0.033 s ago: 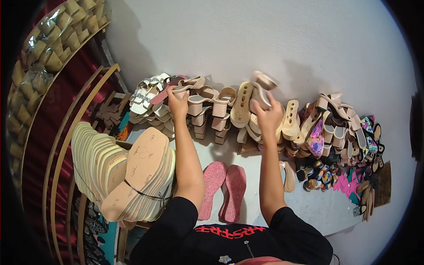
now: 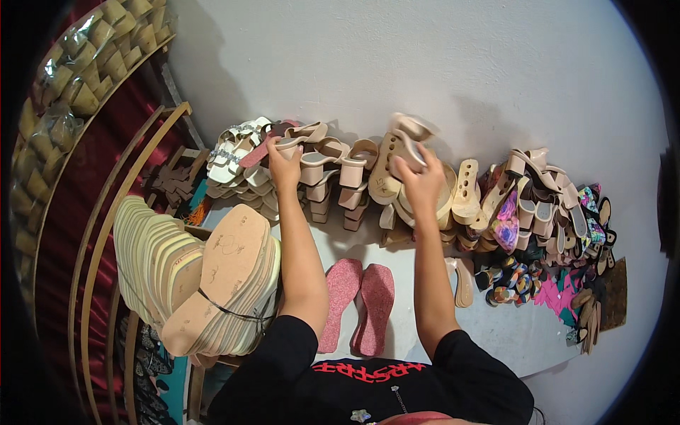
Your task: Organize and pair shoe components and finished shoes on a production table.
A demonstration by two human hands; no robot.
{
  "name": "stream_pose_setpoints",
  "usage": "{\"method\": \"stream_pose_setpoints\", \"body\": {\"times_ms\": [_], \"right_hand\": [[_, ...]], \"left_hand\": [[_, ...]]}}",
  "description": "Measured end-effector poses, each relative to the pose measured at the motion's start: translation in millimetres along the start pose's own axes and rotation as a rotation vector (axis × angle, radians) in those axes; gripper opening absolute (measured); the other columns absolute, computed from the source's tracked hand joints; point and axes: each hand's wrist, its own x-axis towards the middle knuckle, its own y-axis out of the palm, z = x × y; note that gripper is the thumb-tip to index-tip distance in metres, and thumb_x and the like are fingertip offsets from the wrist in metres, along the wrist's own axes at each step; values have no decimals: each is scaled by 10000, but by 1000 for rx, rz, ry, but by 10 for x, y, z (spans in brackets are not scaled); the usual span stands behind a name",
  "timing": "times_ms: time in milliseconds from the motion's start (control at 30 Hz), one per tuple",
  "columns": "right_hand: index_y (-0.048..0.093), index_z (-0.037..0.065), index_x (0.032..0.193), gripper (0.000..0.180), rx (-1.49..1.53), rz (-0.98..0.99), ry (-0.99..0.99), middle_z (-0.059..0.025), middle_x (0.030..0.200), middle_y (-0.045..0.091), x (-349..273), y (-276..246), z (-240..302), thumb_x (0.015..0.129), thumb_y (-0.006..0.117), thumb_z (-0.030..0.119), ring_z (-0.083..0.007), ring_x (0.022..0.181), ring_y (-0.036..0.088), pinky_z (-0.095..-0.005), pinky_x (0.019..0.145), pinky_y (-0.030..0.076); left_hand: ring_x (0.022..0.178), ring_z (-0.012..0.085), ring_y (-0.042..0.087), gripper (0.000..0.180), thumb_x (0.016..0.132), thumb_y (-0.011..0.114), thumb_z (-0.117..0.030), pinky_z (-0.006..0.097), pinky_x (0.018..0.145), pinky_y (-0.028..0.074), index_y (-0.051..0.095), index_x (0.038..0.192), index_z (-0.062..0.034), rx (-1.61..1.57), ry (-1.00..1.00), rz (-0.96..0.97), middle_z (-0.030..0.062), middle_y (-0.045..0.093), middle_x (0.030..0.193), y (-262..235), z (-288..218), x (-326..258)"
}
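Hands reach to the far side of the white bench (image 2: 496, 333), into a long row of beige heeled sandals (image 2: 340, 173) piled against the wall. The left hand (image 2: 283, 166) is closed on a beige sandal (image 2: 301, 138) at the left of the row, beside white strappy sandals (image 2: 234, 152). The right hand (image 2: 421, 180) grips another beige sandal (image 2: 404, 138), lifted above the pile. Between the forearms, nearer the person, two pink glitter insoles (image 2: 358, 304) lie side by side. A tied bundle of tan soles (image 2: 205, 283) stands on the left; colourful patterned shoes (image 2: 517, 273) crowd the right end.
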Motion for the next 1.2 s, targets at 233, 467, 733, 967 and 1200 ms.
{"method": "stream_pose_setpoints", "body": {"times_ms": [233, 467, 733, 967, 1200], "right_hand": [[566, -8, 1017, 551, -99, 204, -29, -197, 891, 540, 0, 897, 400, 596, 727, 310, -324, 831, 527, -364, 724, 430], [515, 26, 1045, 585, -294, 293, -108, -171, 907, 527, -54, 1410, 305, 606, 717, 356, -330, 869, 520, -434, 754, 392], [423, 43, 1171, 524, -292, 348, -84, -239, 1189, 338, -165, 970, -69, 751, 547, 330, -380, 1133, 276, -565, 919, 168], [461, 73, 1102, 461, -424, -41, -2, -203, 1152, 318, -489, -350, -479, 686, 598, 219, -364, 1076, 281, -479, 917, 215], [443, 73, 1122, 513, -471, -3, 212, -208, 1122, 329, -778, -1145, -931, 672, 617, 247, -366, 1019, 311, -428, 901, 269]], "left_hand": [[1072, 377, 419, 722, 693, 648, -264, 415, 885, 345, 226, 1262, -126, 232, -72, 27, 230, 401, 1182, 110, -64, -6], [1235, 351, 169, 575, 773, 537, -410, 461, 986, 162, 353, 1265, -175, 224, 156, -221, 163, 270, 1319, 218, -194, -272], [1287, 352, -19, 535, 752, 546, -327, 655, 925, 47, 383, 1256, -260, 455, 93, 40, 15, 102, 1413, 210, -354, -465], [1263, 384, 58, 543, 716, 594, -240, 585, 959, 101, 397, 1215, -163, 290, 100, -57, 155, 145, 1370, 225, -586, -735], [1062, 310, 330, 224, 669, 582, -123, 437, 874, 283, 558, 890, -100, 116, 374, 80, 105, 421, 1111, 427, -677, -1885]]}}
